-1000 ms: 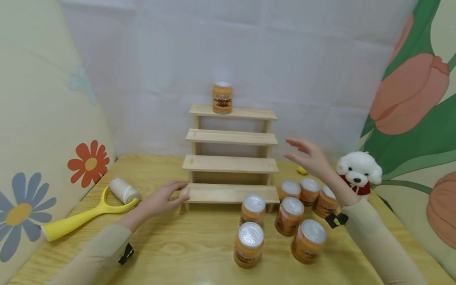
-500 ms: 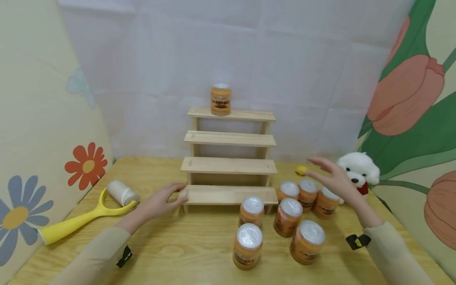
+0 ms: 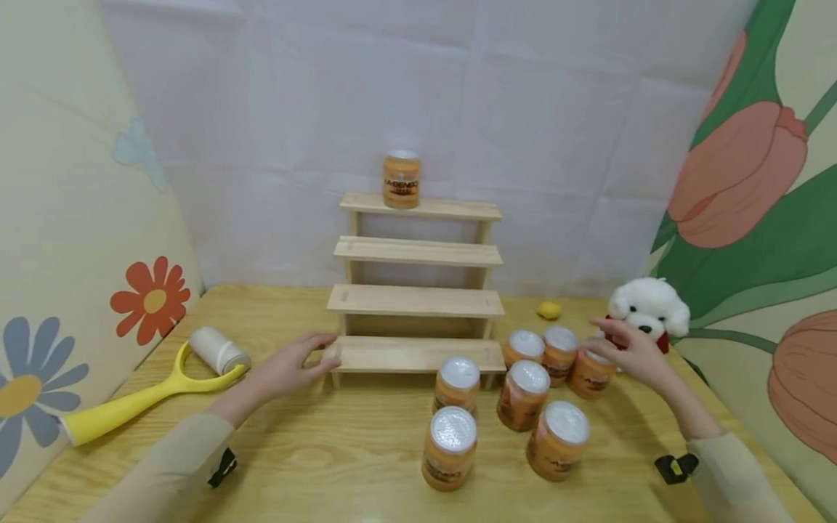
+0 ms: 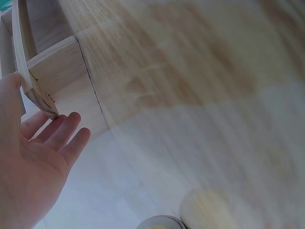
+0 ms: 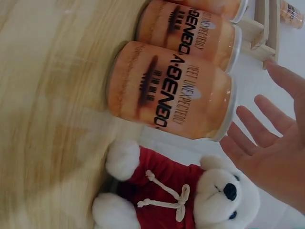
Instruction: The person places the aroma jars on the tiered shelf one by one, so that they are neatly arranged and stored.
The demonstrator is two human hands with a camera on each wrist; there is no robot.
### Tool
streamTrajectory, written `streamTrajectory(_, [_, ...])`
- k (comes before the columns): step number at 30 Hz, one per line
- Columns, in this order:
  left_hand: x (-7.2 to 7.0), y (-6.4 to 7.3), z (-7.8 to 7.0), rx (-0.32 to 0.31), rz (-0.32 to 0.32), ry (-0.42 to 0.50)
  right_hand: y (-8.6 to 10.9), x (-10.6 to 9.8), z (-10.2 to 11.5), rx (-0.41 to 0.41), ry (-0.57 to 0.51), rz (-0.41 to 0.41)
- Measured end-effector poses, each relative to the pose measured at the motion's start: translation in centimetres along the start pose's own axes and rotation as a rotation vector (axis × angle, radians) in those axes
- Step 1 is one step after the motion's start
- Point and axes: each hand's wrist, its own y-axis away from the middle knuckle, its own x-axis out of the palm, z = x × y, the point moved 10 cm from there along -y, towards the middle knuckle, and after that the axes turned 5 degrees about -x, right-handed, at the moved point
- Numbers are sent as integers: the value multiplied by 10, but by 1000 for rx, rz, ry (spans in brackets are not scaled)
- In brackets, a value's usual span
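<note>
Lowered to an orange can (image 3: 591, 379) with the right hand (image 3: 634, 351) spread
In head view, down from beside the wooden rack (image 3: 415, 299) a second ago, now within grasping reach, with a lone can (image 3: 401, 181) on top, as before; in left wrist view, pinching the bottom step's (image 4: 37, 99) end with the left hand (image 4: 38, 164); in right wrist view, spread by the can's top, contact hard to tell

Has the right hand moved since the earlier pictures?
Yes. In the head view, the right hand has moved right and lower, away from the wooden shelf.
</note>
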Motion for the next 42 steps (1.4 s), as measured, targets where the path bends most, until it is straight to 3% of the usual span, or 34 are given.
streamTrajectory(5, [0, 0, 1, -14, 13, -5, 3, 4, -5, -37, 63, 17])
streamTrajectory(9, [0, 0, 0, -12, 18, -3, 5, 5, -12, -17, 89, 32])
streamTrajectory(28, [0, -1, 1, -9, 15, 0, 16, 7, -17, -11, 83, -15])
streamTrajectory(35, [2, -1, 3, -15, 14, -2, 26, 19, -36, 122, -15, 60])
streamTrajectory(42, [1, 0, 3, -21, 23, -2, 32, 24, -47, 233, -37, 73])
